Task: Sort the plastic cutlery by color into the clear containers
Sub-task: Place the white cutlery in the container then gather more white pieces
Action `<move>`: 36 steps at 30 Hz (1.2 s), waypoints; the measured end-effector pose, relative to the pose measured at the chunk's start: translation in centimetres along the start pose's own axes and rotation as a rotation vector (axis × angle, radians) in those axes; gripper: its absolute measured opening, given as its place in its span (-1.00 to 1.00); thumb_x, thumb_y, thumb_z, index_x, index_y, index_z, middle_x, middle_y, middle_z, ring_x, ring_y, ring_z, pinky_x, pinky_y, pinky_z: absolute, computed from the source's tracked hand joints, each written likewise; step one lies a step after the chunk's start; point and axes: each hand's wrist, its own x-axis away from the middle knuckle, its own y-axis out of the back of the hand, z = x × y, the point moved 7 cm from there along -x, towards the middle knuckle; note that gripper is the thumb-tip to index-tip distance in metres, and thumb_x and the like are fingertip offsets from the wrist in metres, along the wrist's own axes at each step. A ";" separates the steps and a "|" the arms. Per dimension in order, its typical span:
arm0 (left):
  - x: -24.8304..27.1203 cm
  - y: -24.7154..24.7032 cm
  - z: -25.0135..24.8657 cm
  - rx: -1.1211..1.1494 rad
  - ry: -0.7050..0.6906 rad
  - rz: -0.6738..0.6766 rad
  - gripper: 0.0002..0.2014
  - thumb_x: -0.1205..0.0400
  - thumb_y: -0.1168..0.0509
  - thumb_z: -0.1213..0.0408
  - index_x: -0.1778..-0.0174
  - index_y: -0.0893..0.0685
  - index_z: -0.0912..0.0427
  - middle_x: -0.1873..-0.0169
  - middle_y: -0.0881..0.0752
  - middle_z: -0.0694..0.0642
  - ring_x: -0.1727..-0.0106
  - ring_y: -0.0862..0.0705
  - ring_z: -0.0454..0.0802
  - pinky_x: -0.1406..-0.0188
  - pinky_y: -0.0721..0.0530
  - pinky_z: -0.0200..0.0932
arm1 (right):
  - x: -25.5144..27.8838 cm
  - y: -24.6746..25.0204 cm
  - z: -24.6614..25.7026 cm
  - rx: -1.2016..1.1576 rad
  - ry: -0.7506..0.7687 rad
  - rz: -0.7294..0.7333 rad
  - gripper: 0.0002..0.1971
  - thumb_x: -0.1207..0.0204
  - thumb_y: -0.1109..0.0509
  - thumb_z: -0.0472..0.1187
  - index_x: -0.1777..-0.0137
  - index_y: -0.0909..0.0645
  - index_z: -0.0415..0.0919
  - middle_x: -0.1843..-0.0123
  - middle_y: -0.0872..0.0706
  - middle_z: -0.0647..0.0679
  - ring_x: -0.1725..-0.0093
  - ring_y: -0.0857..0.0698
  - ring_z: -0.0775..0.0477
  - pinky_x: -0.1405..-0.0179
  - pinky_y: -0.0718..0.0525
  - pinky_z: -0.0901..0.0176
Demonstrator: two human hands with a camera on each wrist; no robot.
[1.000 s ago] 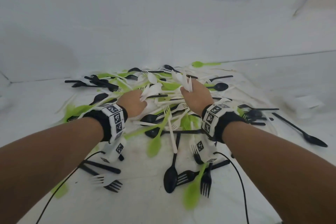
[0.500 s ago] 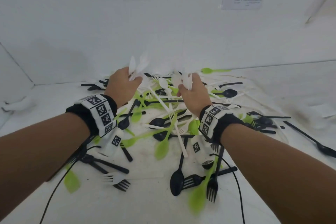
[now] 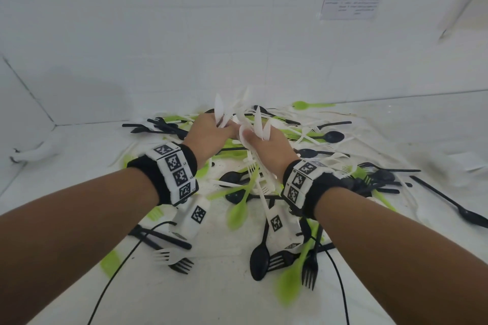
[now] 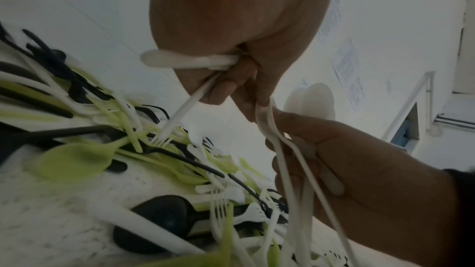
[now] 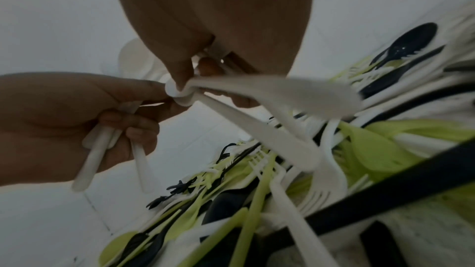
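Both hands are raised above the pile [image 3: 264, 166] and meet near the centre of the head view, each gripping a bunch of white cutlery. The left hand [image 3: 208, 136] has its fingers curled round several white pieces [image 3: 220, 113] whose spoon ends stick up toward 12 o'clock; in the left wrist view a white handle [image 4: 185, 61] crosses under the curled fingers [image 4: 218, 86] and a white fork [image 4: 180, 113] hangs from them toward 7 o'clock, tines just above the pile. The right hand [image 3: 266, 148] is likewise clamped on its own white bunch [image 3: 260, 125], tips pointing to 12 o'clock and long handles [image 4: 290, 170] trailing down toward 6 o'clock. In the right wrist view its thumb and fingers pinch the stems where they cross [image 5: 180, 92], with a white knife [image 5: 257, 129] slanting to 4 o'clock. The two hands touch or nearly touch at the knuckles; which, I cannot tell.

Both forearms reach in from 7 and 5 o'clock, wrists banded.

Black, green and white pieces are spread on the white surface [image 3: 79, 166] below, reaching to the wall [image 3: 184, 34] at 12 o'clock. Bare surface lies at 9 o'clock; a lone black spoon [image 3: 454, 203] sits at 3 o'clock.
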 end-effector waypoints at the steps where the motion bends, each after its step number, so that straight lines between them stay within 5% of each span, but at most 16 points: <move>1: 0.1 -0.2 0.0 -0.011 0.011 0.020 -0.78 -0.57 -0.52 0.23 0.15 -0.78 0.37 0.34 -0.65 0.15 0.36 -0.47 -0.02 0.45 -0.43 -0.19 | 0.1 0.0 0.0 0.000 -0.007 -0.001 -0.73 -0.69 -0.35 0.10 -0.21 -0.78 0.04 -0.07 -0.86 0.14 -0.14 -0.79 0.07 -0.31 -0.71 -0.16; 5: 0.7 -0.6 0.5 -0.024 0.078 0.099 -0.84 -0.66 -0.37 0.22 0.16 -0.52 0.10 0.27 -0.39 0.11 0.38 -0.31 -0.03 0.41 -0.35 -0.14 | 0.0 1.5 -0.3 0.041 -0.012 -0.130 -0.70 -0.72 -0.30 0.06 -0.16 -0.72 -0.14 -0.05 -0.82 -0.05 -0.10 -0.77 -0.14 -0.24 -0.71 -0.28; 11: 1.4 -0.2 2.6 -0.040 0.174 0.130 -0.71 -0.66 -0.18 0.10 -0.22 -0.52 0.16 0.13 -0.48 0.10 0.38 -0.36 -0.05 0.28 -0.42 -0.04 | -0.6 4.2 -2.4 -0.224 -0.160 -0.334 -0.77 -0.73 -0.33 -0.05 -0.27 -0.68 -0.11 -0.11 -0.79 0.04 -0.16 -0.75 -0.08 -0.28 -0.69 -0.08; 16: 1.9 -2.2 2.2 0.011 0.098 0.235 -0.92 -0.74 -0.23 0.36 -0.03 -0.63 0.18 0.19 -0.61 0.07 0.40 -0.43 -0.08 0.34 -0.48 -0.18 | -0.7 2.7 -1.0 -0.285 -0.124 -0.274 -0.79 -0.73 -0.33 -0.11 -0.19 -0.72 -0.17 -0.03 -0.81 0.01 -0.03 -0.76 0.04 -0.11 -0.70 0.03; 24: 2.3 -2.9 2.2 0.198 0.120 0.221 -0.88 -0.80 -0.24 0.37 -0.10 -0.68 0.29 0.18 -0.76 0.08 0.43 -0.49 -0.07 0.40 -0.56 -0.24 | -0.6 2.4 -2.2 -0.368 -0.188 -0.303 -0.81 -0.74 -0.32 -0.11 -0.21 -0.68 -0.15 -0.02 -0.80 0.02 -0.08 -0.76 -0.03 0.01 -0.66 0.08; 30: 2.7 -3.5 3.2 0.172 0.142 0.265 -0.81 -0.81 -0.26 0.30 -0.13 -0.76 0.29 0.01 -0.83 0.10 0.21 -0.66 0.02 0.17 -0.73 -0.16 | -0.4 3.2 -1.9 -0.291 -0.110 -0.220 -0.75 -0.76 -0.30 -0.11 -0.31 -0.69 -0.17 -0.02 -0.78 0.07 -0.04 -0.73 0.01 0.02 -0.64 0.10; 36: 3.4 -4.9 3.7 0.311 0.241 0.344 -0.80 -0.82 -0.23 0.33 -0.22 -0.67 0.39 0.08 -0.79 0.15 0.36 -0.64 -0.04 0.24 -0.70 -0.17 | -0.1 4.3 -2.5 -0.101 -0.002 -0.208 -0.72 -0.76 -0.28 -0.04 -0.11 -0.71 -0.24 0.14 -0.72 0.01 0.13 -0.66 -0.02 0.00 -0.65 0.02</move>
